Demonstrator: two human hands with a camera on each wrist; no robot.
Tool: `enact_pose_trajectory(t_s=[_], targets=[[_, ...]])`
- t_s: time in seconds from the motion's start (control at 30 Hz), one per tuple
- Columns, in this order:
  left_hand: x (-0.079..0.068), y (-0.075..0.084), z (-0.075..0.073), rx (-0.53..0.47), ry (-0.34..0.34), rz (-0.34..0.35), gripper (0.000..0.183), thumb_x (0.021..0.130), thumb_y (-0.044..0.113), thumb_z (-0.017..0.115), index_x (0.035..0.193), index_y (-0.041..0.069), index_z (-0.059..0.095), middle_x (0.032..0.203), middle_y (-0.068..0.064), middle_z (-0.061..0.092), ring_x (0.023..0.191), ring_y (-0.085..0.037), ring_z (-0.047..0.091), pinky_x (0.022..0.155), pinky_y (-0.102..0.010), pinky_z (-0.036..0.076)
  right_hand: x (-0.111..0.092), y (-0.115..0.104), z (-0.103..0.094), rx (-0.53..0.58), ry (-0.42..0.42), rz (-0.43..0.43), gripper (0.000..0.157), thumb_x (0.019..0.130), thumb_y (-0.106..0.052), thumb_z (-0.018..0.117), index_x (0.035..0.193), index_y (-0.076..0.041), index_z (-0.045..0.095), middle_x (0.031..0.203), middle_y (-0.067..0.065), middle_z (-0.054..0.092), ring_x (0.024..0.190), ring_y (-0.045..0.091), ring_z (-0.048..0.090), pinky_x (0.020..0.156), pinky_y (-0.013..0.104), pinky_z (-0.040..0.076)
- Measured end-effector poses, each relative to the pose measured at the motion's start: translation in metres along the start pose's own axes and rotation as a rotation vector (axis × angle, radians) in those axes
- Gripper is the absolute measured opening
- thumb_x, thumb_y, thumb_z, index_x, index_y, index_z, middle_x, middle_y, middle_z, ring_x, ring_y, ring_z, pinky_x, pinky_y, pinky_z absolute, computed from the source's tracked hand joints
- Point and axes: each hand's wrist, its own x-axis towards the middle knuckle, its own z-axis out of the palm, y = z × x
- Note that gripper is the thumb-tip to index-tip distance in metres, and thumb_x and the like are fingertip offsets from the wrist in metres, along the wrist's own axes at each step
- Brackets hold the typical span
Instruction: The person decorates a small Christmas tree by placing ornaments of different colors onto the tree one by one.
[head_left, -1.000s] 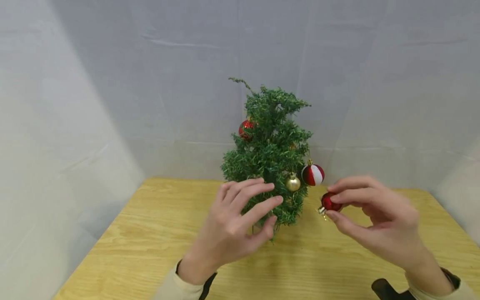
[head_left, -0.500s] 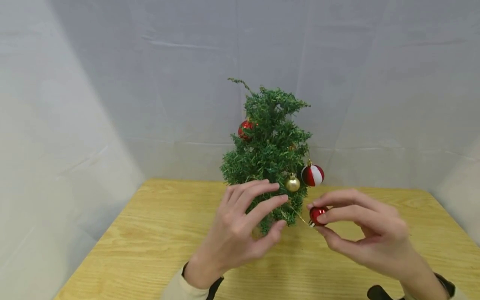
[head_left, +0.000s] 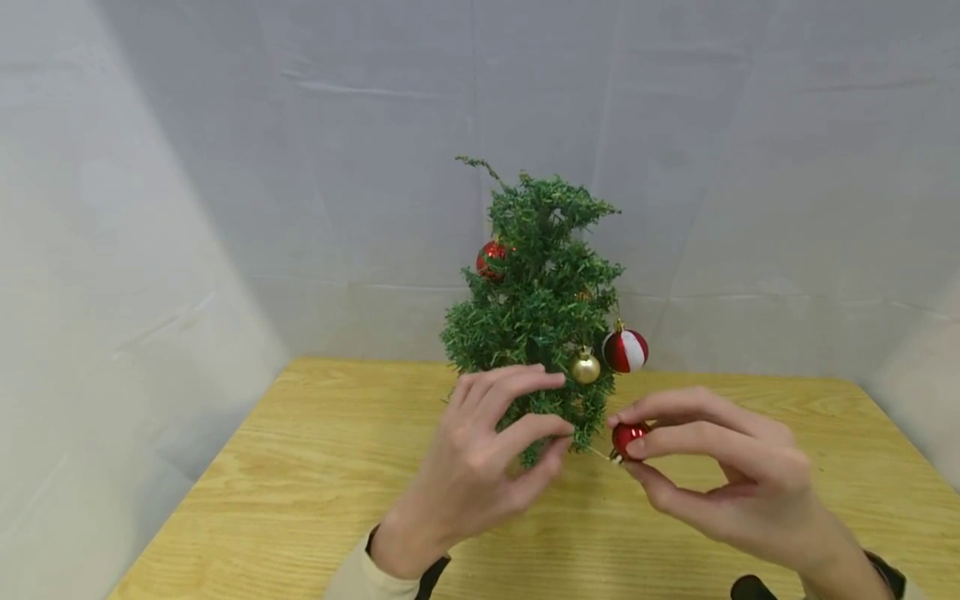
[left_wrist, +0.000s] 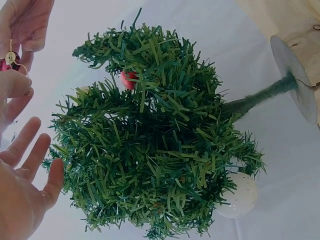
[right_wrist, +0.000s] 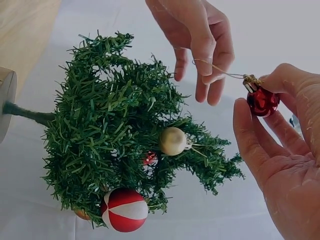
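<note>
A small shiny red bauble (head_left: 628,439) is held between the thumb and fingertips of my right hand (head_left: 735,479), right of the tree's lower part. From its gold cap a thin gold cord (right_wrist: 227,73) runs to my left hand (head_left: 480,462). The thumb and index finger of that hand pinch the cord's end, while the other fingers reach out before the branches. Behind both hands stands a small green artificial Christmas tree (head_left: 540,292). A matte gold bauble (head_left: 585,367) and a red-and-white striped bauble (head_left: 626,350) hang on its right side.
Another red bauble (head_left: 491,260) hangs at the tree's upper left. In the left wrist view a white bauble (left_wrist: 240,195) and the tree's round base (left_wrist: 295,80) show. A wooden table (head_left: 300,467) carries everything, with pale sheeting (head_left: 360,208) behind.
The right hand has brought the red bauble left and down toward the left hand. The left hand has shifted slightly right, and its thumb and index finger have closed on the cord.
</note>
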Motion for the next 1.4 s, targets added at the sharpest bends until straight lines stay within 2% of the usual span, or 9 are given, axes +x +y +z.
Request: enact_pose_trajectory(t_s=[0.17,0.23,0.4,0.5,0.67,0.8,1.0,1.17,1.4], targets=[[-0.001,-0.001,-0.001,-0.008,0.039,0.011,0.006,0.085,0.016,0.076,0.091,0.016,0.075,0.125,-0.009,0.070,0.118,-0.025,0.063,0.095,-0.039,0.050,-0.004,0.000,-0.001,-0.038,0.008,0.034,0.014,0.090,0.002,0.073,0.093,0.015,0.071,0.114,0.021,0.071,0.109,0.018,0.070,0.083,0.017,0.058],[0.000,-0.001,-0.002,-0.014,0.068,0.014,0.004,0.088,0.015,0.072,0.091,0.015,0.074,0.124,-0.010,0.070,0.117,-0.026,0.063,0.094,-0.040,0.050,-0.006,0.000,-0.001,-0.065,0.000,0.064,0.014,0.091,0.000,0.072,0.093,0.013,0.071,0.111,0.019,0.069,0.105,0.016,0.069,0.079,0.016,0.057],[0.003,-0.003,-0.005,-0.014,0.157,0.025,0.014,0.096,0.016,0.061,0.091,0.012,0.073,0.119,-0.012,0.070,0.111,-0.027,0.065,0.088,-0.040,0.050,-0.010,-0.001,-0.003,-0.109,-0.027,0.132,0.008,0.092,-0.002,0.070,0.093,0.006,0.071,0.103,0.016,0.062,0.097,0.013,0.067,0.072,0.016,0.055],[0.004,-0.003,-0.005,-0.008,0.208,0.042,0.015,0.097,0.016,0.060,0.091,0.011,0.073,0.116,-0.013,0.070,0.106,-0.027,0.066,0.085,-0.038,0.051,-0.012,0.000,-0.002,-0.119,-0.033,0.164,0.005,0.092,-0.003,0.070,0.090,0.002,0.069,0.099,0.013,0.060,0.089,0.010,0.063,0.067,0.016,0.052],[0.006,-0.002,-0.003,-0.006,0.261,0.078,0.014,0.097,0.017,0.062,0.091,0.010,0.073,0.112,-0.013,0.070,0.101,-0.026,0.067,0.079,-0.035,0.051,-0.013,0.001,0.001,-0.177,-0.052,0.190,0.013,0.094,-0.009,0.072,0.084,-0.005,0.064,0.089,0.005,0.059,0.073,0.001,0.053,0.055,0.010,0.043],[0.006,0.001,-0.001,-0.007,0.274,0.085,0.015,0.098,0.017,0.061,0.090,0.011,0.072,0.110,-0.013,0.070,0.101,-0.026,0.068,0.079,-0.034,0.051,-0.011,0.003,0.005,-0.255,-0.069,0.164,0.016,0.096,-0.013,0.070,0.083,-0.006,0.064,0.083,0.001,0.059,0.068,-0.003,0.048,0.054,0.007,0.039],[0.008,0.003,0.000,-0.036,0.281,0.075,0.014,0.098,0.016,0.061,0.091,0.011,0.072,0.110,-0.013,0.070,0.102,-0.026,0.067,0.081,-0.035,0.052,-0.008,0.003,0.011,-0.340,-0.074,0.145,0.015,0.099,-0.018,0.067,0.091,-0.007,0.073,0.081,0.000,0.062,0.065,-0.006,0.048,0.056,0.005,0.040],[0.009,0.004,-0.001,-0.050,0.279,0.065,0.014,0.098,0.017,0.061,0.091,0.011,0.071,0.111,-0.013,0.070,0.102,-0.026,0.067,0.081,-0.035,0.051,-0.007,0.003,0.015,-0.351,-0.075,0.138,0.017,0.101,-0.017,0.062,0.091,-0.008,0.072,0.079,-0.001,0.061,0.065,-0.005,0.049,0.056,0.005,0.041],[0.008,0.004,-0.001,-0.078,0.262,0.014,0.013,0.096,0.015,0.060,0.090,0.010,0.071,0.112,-0.015,0.068,0.101,-0.027,0.066,0.083,-0.036,0.053,-0.009,0.005,0.018,-0.338,-0.064,0.168,0.021,0.102,-0.018,0.058,0.090,-0.005,0.068,0.081,0.000,0.064,0.070,-0.001,0.058,0.059,0.009,0.050]])
